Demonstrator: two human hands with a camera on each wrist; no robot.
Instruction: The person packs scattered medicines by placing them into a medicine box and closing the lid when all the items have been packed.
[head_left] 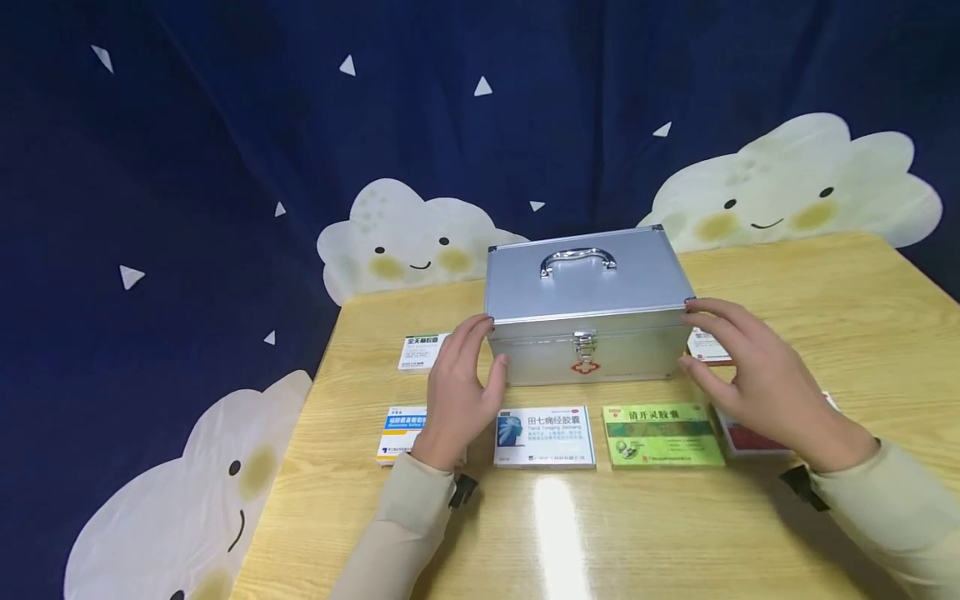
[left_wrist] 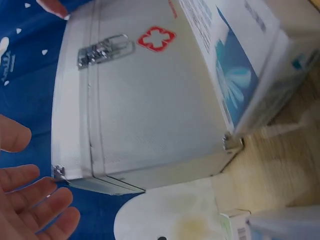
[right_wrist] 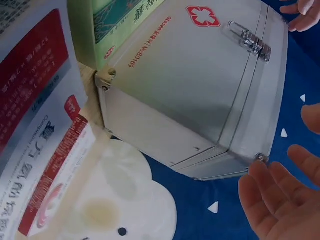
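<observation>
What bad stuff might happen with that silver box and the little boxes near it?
If the silver case slides forward, it might bump the green box or the blue-and-white box just in front.
The left hand partly hides the blue-and-yellow box from the head camera, so that box might get knocked unnoticed.
I can't tell whether the latch is fastened; if not, the lid might swing open when lifted by the handle.

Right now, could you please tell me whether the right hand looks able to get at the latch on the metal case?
Probably yes: the right hand is by the front right corner of the metal case, and nothing covers the latch on its front face.
</observation>
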